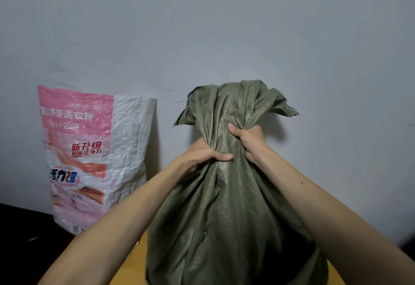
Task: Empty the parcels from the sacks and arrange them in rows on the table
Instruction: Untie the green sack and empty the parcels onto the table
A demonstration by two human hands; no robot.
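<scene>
on the surface (134, 273), left hand (203, 155) and right hand (248, 140) grip the neck of the green sack (224, 217); i think opening it comes next

The single wide-angle head camera looks forward and slightly down, close over the left hand (203, 156) and right hand (248, 137) gripping the green sack (224, 217), squarely facing a grey wall (202, 26), with a strip of counter (138, 266) at the bottom.

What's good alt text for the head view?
The left hand and right hand grip the bunched neck of a green sack held upright over a wooden table. A pink sack stands to its left against a grey wall.
</scene>
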